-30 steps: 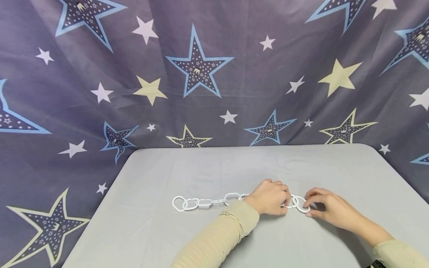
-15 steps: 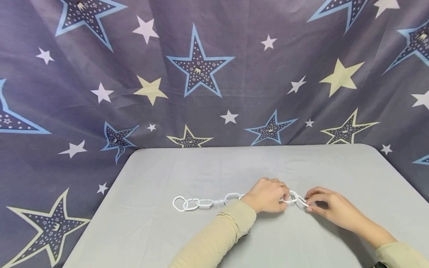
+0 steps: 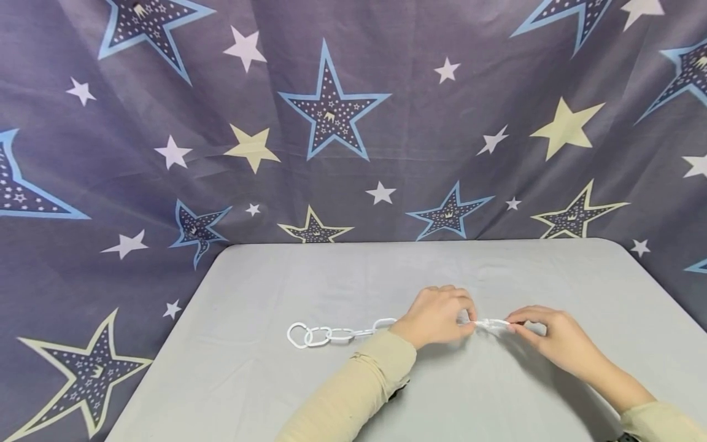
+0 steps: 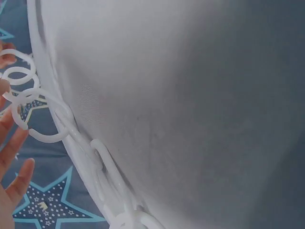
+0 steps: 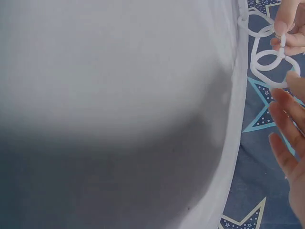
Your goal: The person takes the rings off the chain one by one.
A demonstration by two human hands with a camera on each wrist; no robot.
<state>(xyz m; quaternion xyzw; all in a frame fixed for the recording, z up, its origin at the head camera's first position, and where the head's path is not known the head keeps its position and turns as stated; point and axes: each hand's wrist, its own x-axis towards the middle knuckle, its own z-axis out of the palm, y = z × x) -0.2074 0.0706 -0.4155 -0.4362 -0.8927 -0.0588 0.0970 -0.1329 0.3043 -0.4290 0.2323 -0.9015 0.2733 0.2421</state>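
Observation:
A chain of white plastic links (image 3: 341, 334) stretches across the pale table, its left part lying flat on the cloth. My left hand (image 3: 440, 314) pinches a link near the chain's right end between thumb and fingertips. Facing it, my right hand (image 3: 560, 341) pinches the end link (image 3: 499, 323) between thumb and forefinger. In the head view that right end is held up off the cloth, and part of the chain hides behind my left hand. The left wrist view shows linked rings (image 4: 43, 114) beside the spread fingers; the right wrist view shows the end link (image 5: 267, 78) at my right fingertips.
The table (image 3: 221, 387) has a light grey cloth and rounded far corners. Behind it hangs a dark curtain (image 3: 414, 141) with printed stars, which also falls along the left side. My left sleeve (image 3: 359, 393) crosses the table's front.
Both hands have lifted the right end of the chain slightly. The end link has turned from lying flat to edge-on, and my right fingers have closed on it.

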